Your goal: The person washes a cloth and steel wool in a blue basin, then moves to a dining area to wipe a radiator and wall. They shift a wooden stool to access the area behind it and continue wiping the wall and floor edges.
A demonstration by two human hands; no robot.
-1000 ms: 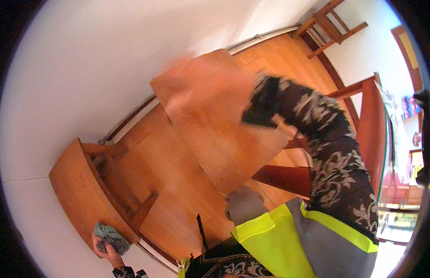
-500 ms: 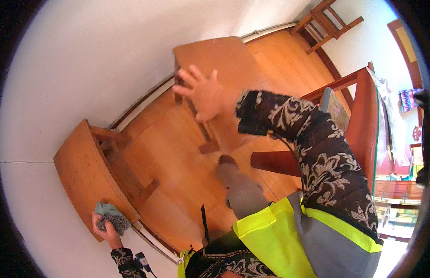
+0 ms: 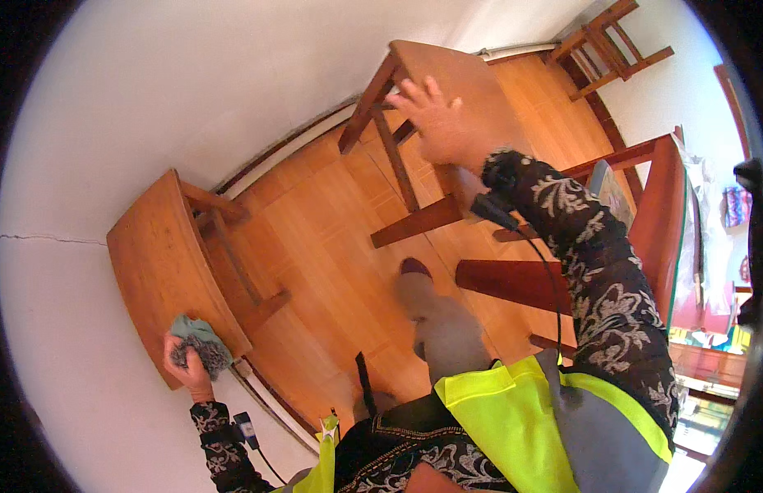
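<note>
Since the earlier frame, the far stool (image 3: 460, 78) is appearing higher and farther right, opening a wider gap from the near stool (image 3: 164, 263) and showing more of its legs. From my remote seat, I am seeing my right hand (image 3: 447, 127) following it, overlapping the seat's left edge, fingers spreading wide and holding nothing. I am guessing the spread is giving a broad contact with the wood, but I cannot tell whether the palm is touching or only hovering, nor whether every stool foot is resting on the floor (image 3: 316, 222).

On the other side, my left hand (image 3: 188, 370) is gripping a green cloth (image 3: 194, 330) bunched with a grey fuzzy pad (image 3: 205, 357). Both are lying at the near stool's lower end; I am judging that the fingers are curling over the bundle to keep it against the seat. It is occupying about the same spot on that seat as earlier, though the near stool itself is showing slightly higher in my view. Its seat is standing close to the white wall (image 3: 69, 164), while a red-brown worktop (image 3: 665, 222) is flanking my right forearm.
</note>
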